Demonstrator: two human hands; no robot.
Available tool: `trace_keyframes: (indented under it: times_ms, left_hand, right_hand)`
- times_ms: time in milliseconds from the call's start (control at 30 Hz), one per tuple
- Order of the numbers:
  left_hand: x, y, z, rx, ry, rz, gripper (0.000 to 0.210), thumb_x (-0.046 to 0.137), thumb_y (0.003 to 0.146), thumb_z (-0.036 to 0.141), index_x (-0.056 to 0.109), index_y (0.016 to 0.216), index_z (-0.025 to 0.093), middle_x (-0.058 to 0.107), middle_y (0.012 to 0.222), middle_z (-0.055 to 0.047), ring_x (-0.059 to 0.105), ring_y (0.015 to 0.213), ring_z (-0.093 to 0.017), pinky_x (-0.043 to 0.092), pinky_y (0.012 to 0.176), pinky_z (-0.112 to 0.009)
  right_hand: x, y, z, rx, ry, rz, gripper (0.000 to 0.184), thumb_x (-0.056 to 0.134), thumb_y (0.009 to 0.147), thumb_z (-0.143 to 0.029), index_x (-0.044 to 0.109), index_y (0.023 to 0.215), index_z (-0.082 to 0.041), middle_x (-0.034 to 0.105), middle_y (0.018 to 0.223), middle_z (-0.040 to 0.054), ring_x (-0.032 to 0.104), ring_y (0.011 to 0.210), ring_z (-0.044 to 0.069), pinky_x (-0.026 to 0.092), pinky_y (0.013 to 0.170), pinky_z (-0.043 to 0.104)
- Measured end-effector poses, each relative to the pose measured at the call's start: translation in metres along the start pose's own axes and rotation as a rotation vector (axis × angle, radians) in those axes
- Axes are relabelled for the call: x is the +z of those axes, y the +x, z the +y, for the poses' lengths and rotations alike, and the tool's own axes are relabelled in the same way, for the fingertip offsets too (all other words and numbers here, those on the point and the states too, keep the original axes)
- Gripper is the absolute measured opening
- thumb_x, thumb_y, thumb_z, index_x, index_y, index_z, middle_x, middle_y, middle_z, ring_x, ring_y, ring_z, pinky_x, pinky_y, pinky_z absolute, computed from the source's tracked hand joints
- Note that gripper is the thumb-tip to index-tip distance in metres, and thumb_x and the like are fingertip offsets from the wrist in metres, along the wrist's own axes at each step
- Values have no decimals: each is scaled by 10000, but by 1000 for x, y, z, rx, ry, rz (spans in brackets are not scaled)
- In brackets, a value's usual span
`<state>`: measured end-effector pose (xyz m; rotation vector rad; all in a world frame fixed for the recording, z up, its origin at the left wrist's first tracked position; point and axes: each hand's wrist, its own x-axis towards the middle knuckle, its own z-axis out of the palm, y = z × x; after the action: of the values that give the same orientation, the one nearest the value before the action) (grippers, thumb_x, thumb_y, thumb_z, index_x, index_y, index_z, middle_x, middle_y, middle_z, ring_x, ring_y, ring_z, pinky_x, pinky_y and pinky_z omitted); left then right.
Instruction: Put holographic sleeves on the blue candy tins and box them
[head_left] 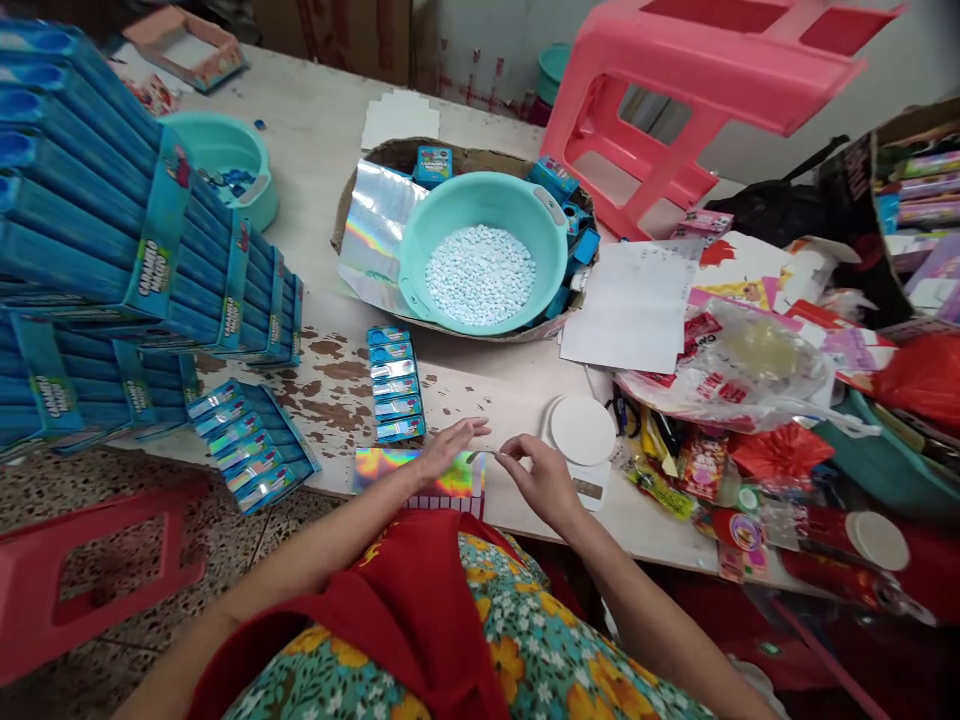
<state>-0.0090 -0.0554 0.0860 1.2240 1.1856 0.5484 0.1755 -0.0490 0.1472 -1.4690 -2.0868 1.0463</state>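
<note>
My right hand (538,478) is closed in a pinch on one end of a thin, pale strip (482,454), too small to name more exactly. Beside its other end, my left hand (448,450) has its fingers stretched out. Whether the left thumb touches the strip cannot be made out. Under the left hand lies a shiny rainbow-foil sheet (375,466) at the table's front edge. Just beyond stands a row of small blue boxes (397,395). Farther back, a turquoise basin (482,195) of small white tablets (480,275) rests on a cardboard box (386,155) holding blue packets.
Stacked blue display boxes (150,250) tower at the left, with another tray of boxes (255,445) at the edge. A white scale (582,432) stands right of my hands. Bags and wrappers (742,360) crowd the right, below an upturned pink stool (675,70).
</note>
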Motion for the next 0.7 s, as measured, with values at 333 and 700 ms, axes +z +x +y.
trace_keyframes:
  times_ms: [333, 700]
  left_hand:
    - [-92, -45, 16, -169, -97, 349, 264, 484, 773, 404, 538, 677, 163, 497, 503, 43, 484, 468, -101, 369, 487, -211]
    - [-192, -23, -7, -171, 426, 585, 279, 373, 818, 369, 479, 641, 181, 484, 598, 17, 440, 591, -130, 245, 516, -229]
  right_hand:
    - [66, 96, -38, 205, 364, -62, 259, 619, 714, -434, 623, 703, -175, 620, 630, 4, 531, 570, 133, 407, 552, 246]
    - [131, 194, -86, 131, -98, -51, 159, 539, 780, -323, 632, 737, -202, 656, 729, 11, 570, 686, 158, 363, 592, 237]
